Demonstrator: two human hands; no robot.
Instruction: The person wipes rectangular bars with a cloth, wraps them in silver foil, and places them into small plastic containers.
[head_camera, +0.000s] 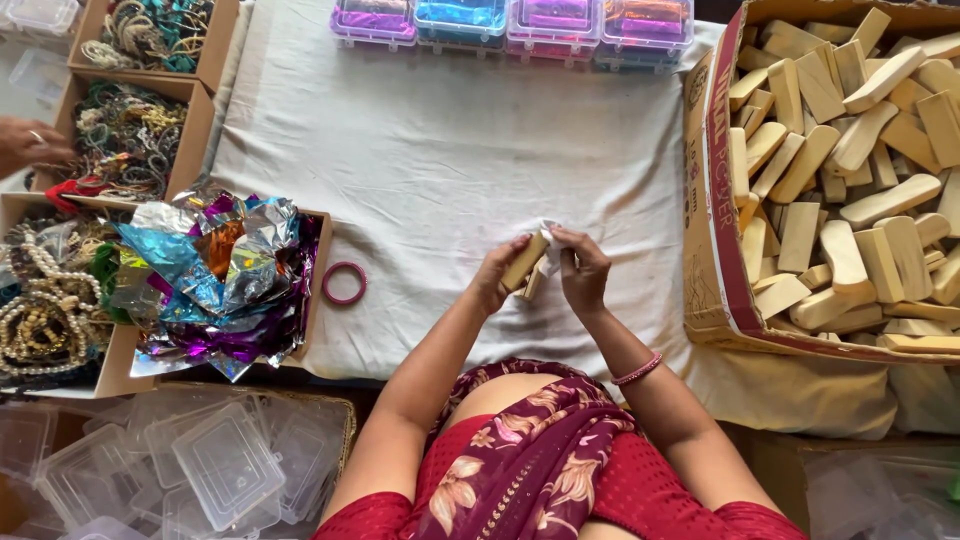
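You're pinching the wooden block (526, 262) in your left hand (497, 275) while your right hand (582, 272) is gripping its white wrapping (549, 243); light, stiff, so hold its sides.

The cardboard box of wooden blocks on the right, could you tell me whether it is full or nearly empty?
Full. The cardboard box is heaped with pale wooden blocks up to its rim, with its bottom hidden.

The cloth (450, 150) over the tabletop is off-white. The blocks (850, 150) in the brown box (715, 260) are pale tan, like the block (526, 262) in hand. The ring (344, 283) is pink-red. The foil (220, 270) glints silver, blue, purple and orange. The cases (510, 22) at the far edge are purple, blue, pink and orange. The bracelet (638, 371) is pink; the dress (530, 460) is maroon with cream flowers.
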